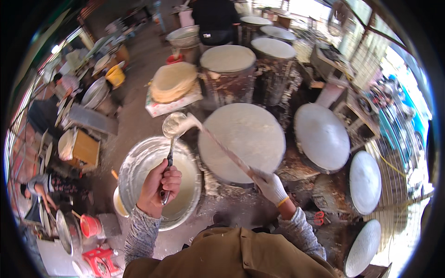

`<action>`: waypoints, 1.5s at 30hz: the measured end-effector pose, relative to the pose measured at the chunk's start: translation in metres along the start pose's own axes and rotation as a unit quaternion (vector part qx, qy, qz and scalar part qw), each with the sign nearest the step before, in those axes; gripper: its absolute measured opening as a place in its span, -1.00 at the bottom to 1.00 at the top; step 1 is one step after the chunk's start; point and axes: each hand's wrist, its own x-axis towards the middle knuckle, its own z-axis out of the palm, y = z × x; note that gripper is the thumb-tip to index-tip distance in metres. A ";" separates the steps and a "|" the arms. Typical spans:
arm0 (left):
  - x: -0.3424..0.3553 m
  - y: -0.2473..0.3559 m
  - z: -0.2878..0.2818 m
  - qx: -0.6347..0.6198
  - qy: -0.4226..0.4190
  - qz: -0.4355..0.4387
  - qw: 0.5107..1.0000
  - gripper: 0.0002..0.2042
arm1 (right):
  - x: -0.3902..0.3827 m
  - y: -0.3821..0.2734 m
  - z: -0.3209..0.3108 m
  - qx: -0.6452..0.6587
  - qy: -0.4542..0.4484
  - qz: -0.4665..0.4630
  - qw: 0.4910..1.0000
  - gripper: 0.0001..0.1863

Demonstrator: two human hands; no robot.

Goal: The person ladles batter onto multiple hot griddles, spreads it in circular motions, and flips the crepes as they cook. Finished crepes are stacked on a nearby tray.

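My bare left hand is wrapped round the dark handle of a ladle, whose bowl holds pale batter. Below the ladle stands a wide metal basin with creamy batter in it and smears up its wall. My right hand, in a white work glove, grips a long wooden spreader. The spreader's batter-coated head is beside the ladle's bowl, and I cannot tell whether they touch. Under the spreader's shaft lies a large round griddle with a pale surface.
A stack of round flatbreads sits on a box beyond the griddle. More drum stoves stand farther off, near a person in dark clothes. Round lids lean at the right. Another person bends over at the left.
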 end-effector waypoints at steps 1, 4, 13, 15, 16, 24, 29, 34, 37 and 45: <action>0.022 -0.022 0.016 0.024 0.003 -0.013 1.000 -0.67 | 0.003 0.010 -0.014 -0.024 0.091 -0.109 0.990 -0.64; 0.079 -0.085 0.054 0.062 -0.012 -0.060 0.996 -0.71 | -0.007 0.006 -0.062 -0.112 0.208 -0.199 0.951 -0.62; 0.210 -0.266 0.150 0.067 -0.048 -0.206 0.975 -0.72 | -0.178 0.173 -0.247 -0.289 0.369 -0.013 0.883 -0.55; 0.233 -0.299 0.163 0.103 -0.044 -0.219 0.969 -0.69 | -0.199 0.186 -0.267 -0.190 0.406 0.058 0.892 -0.55; 0.247 -0.317 0.169 0.134 -0.061 -0.235 0.961 -0.69 | -0.197 0.214 -0.275 -0.126 0.454 -0.078 0.878 -0.52; 0.366 -0.411 0.155 0.455 -0.032 -0.161 0.875 -0.61 | -0.180 0.173 -0.302 0.484 0.285 -0.004 0.827 -0.42; 0.427 -0.439 0.101 0.649 0.012 -0.009 0.761 -0.61 | -0.168 0.188 -0.295 0.438 0.335 0.062 0.832 -0.47; 0.498 -0.400 0.032 0.818 0.000 0.286 0.499 -0.60 | -0.130 0.229 -0.253 -0.019 0.511 0.006 0.859 -0.46; 0.471 -0.404 0.061 0.836 0.002 0.383 0.394 -0.64 | -0.122 0.215 -0.246 -0.146 0.467 0.113 0.865 -0.37; 0.449 -0.328 0.127 0.794 -0.004 0.505 0.339 -0.71 | -0.082 0.217 -0.301 -0.266 0.415 0.174 0.853 -0.41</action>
